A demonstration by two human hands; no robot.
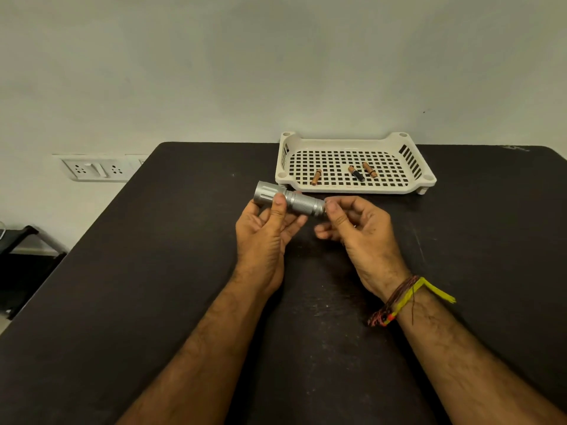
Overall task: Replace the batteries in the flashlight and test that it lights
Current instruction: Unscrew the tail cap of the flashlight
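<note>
Flashlight (290, 201) in head view: held above table (153, 271), just near of tray (356, 139) w/ three batteries (356, 173). Left hand (267, 231) grips head end; right hand (356, 228) pinches tail end. Long axis runs left-right, lens left and slightly far. Risk: pinch looks thin, so cap could slip and roll off.

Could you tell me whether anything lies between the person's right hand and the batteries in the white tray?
Nothing visible does. The right hand is at the flashlight tail; the batteries lie uncovered in the tray just beyond, across its low front rim.
</note>
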